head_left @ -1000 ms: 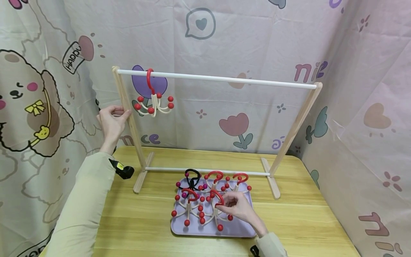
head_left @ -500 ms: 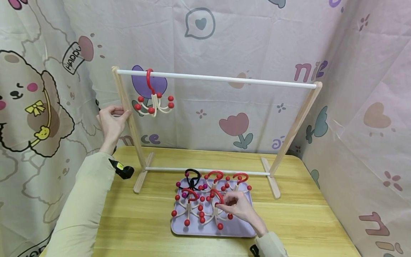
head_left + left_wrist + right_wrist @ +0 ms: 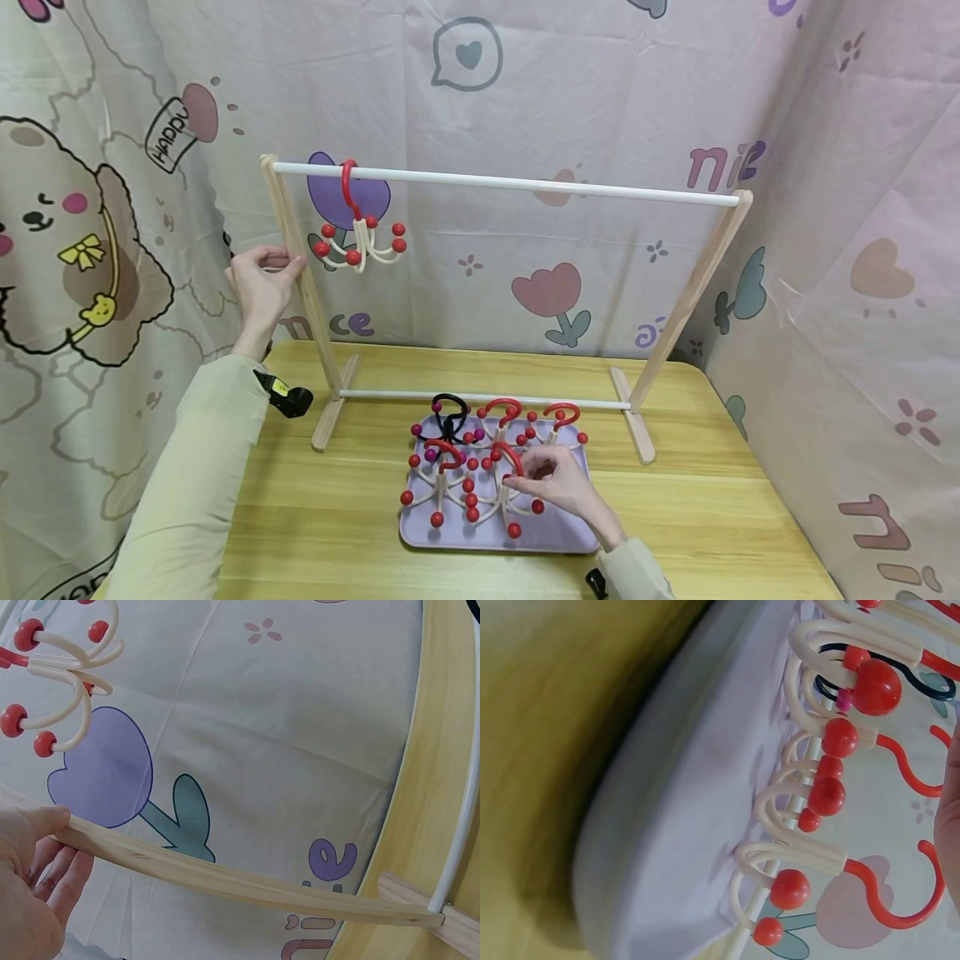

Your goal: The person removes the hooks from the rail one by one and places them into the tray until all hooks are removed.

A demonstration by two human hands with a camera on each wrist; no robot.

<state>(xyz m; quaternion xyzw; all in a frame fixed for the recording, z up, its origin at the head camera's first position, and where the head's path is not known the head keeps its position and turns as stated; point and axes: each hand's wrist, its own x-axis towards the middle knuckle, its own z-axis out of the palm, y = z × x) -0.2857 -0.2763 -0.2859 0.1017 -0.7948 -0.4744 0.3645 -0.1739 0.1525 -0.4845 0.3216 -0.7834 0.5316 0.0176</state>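
Note:
In the head view my left hand (image 3: 262,287) holds the left wooden post (image 3: 310,308) of a rack between thumb and fingers. A multi-armed hanger (image 3: 362,242), with a red hook and red balls tipping its cream arms, hangs from the rack's white top bar (image 3: 525,184). My right hand (image 3: 558,483) pinches the red hook of a similar hanger (image 3: 504,497) at the front right of a lilac tray (image 3: 435,539). That hanger stands upright, its arms low over the tray. Only an edge of the right hand (image 3: 951,832) shows in the right wrist view.
On the tray are also a black hanger (image 3: 448,428) with magenta balls and several red-hooked hangers (image 3: 440,487), packed close. Behind the tray runs the rack's low white bar (image 3: 405,396), between two wooden feet. A patterned curtain (image 3: 465,125) surrounds the wooden table (image 3: 705,517).

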